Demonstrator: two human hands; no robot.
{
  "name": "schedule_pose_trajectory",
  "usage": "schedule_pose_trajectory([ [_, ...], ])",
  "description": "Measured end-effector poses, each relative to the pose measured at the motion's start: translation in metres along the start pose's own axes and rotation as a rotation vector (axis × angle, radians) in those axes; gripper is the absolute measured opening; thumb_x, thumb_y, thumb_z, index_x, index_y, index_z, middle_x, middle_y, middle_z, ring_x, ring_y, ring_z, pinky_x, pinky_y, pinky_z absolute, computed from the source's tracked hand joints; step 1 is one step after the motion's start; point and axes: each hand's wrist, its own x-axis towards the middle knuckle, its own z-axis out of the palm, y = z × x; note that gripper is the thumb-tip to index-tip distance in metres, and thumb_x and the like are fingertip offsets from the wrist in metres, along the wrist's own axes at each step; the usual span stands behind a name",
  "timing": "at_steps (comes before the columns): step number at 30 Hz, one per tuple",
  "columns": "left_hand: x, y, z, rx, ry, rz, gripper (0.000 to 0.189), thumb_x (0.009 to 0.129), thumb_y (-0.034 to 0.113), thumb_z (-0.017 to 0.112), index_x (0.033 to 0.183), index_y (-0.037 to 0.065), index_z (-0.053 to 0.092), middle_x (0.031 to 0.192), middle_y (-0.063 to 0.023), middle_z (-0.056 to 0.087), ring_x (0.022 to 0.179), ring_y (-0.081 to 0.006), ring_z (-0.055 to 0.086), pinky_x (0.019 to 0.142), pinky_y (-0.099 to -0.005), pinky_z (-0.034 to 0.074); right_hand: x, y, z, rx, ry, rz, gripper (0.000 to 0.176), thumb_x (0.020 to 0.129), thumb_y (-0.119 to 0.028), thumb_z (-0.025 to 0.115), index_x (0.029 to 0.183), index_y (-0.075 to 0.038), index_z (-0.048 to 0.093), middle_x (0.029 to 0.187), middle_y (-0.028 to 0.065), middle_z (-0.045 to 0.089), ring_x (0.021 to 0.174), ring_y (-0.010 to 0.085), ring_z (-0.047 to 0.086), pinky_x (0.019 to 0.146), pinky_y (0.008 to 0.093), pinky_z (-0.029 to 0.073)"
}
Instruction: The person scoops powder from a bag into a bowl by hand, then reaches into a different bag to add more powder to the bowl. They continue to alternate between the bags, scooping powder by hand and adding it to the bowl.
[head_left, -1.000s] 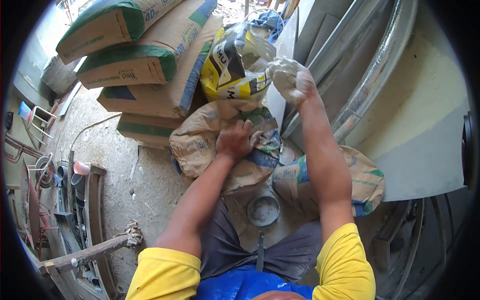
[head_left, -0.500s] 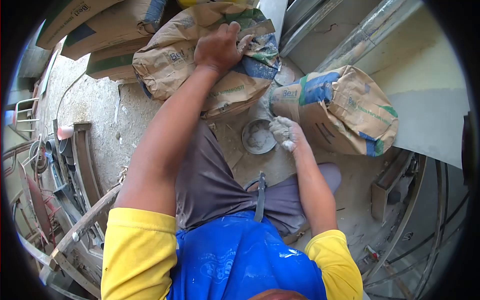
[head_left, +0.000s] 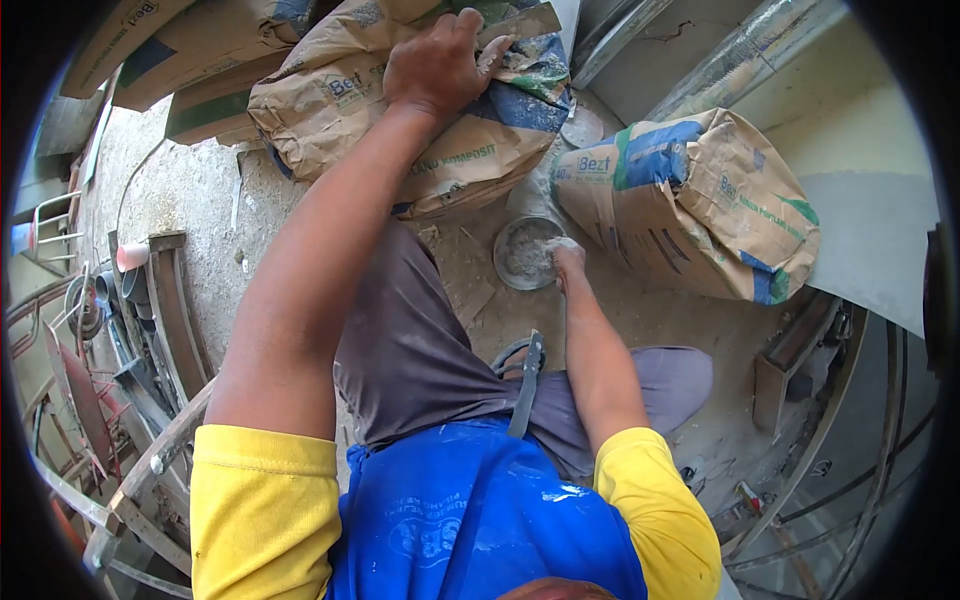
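The rough, dusty grey floor (head_left: pixel 205 215) is strewn with pale powder and small crumbs, thickest on its left side, where a thin pale strip (head_left: pixel 237 188) lies near the bags. A creased paper bag (head_left: pixel 335 105) marked Bezt rests on it in front of the stacked bags (head_left: pixel 215 55) at the upper left, and another bag (head_left: pixel 690 205) with a folded top sits to the right. Between these two — just beside the right one — is a round bowl (head_left: pixel 522 262) with grey material inside.
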Motion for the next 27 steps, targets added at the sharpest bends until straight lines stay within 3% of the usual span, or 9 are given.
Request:
schedule_pose_trajectory([
  [4,-0.001,0.001,0.000,0.001,-0.010,-0.008,0.040,0.091,0.051,0.055,0.100,0.012,0.058,0.090,-0.0074,0.068,0.078,-0.0304,0.068,0.060,-0.0449,0.053,-0.012,-0.012,-0.010,-0.349,0.042,-0.014,0.026,0.070,-0.009,0.060,0.093,0.000,0.070,0.093,0.0188,0.072,0.091,0.0356,0.069,0.080,0.0401,0.052],
  [6,0.000,0.000,0.000,0.007,-0.004,-0.007,0.040,0.091,0.051,0.055,0.100,0.012,0.058,0.090,-0.0075,0.068,0.078,-0.0303,0.068,0.060,-0.0449,0.054,-0.009,-0.009,-0.009,-0.383,0.040,-0.223,0.025,0.070,-0.011,0.062,0.091,-0.005,0.072,0.096,0.0211,0.070,0.094,0.0378,0.068,0.082,0.0426,0.052],
  [12,-0.001,-0.001,0.001,-0.004,-0.008,-0.006,0.040,0.091,0.051,0.055,0.100,0.012,0.058,0.090,-0.0080,0.068,0.078,-0.0306,0.068,0.060,-0.0448,0.054,-0.010,-0.012,-0.005,-0.603,0.124,-0.100,0.022,0.071,-0.010,0.065,0.091,-0.005,0.072,0.098,0.0210,0.070,0.098,0.0391,0.067,0.086,0.0448,0.052],
  [15,0.000,0.000,0.001,0.018,-0.026,-0.025,0.040,0.091,0.051,0.054,0.099,0.012,0.058,0.089,-0.0084,0.068,0.078,-0.0304,0.068,0.060,-0.0446,0.054,-0.013,-0.013,-0.005,-0.552,0.146,-0.027,0.020,0.071,-0.008,0.066,0.090,-0.005,0.071,0.099,0.0226,0.070,0.098,0.0400,0.066,0.087,0.0448,0.053],
  [27,0.000,-0.001,0.001,-0.011,-0.014,-0.011,0.040,0.091,0.052,0.055,0.098,0.012,0.059,0.087,-0.0099,0.068,0.077,-0.0299,0.068,0.061,-0.0429,0.054,-0.020,-0.027,-0.005,-0.600,0.201,-0.065,0.018,0.072,-0.007,0.067,0.089,-0.003,0.071,0.096,0.0228,0.070,0.097,0.0384,0.067,0.084,0.0442,0.054],
])
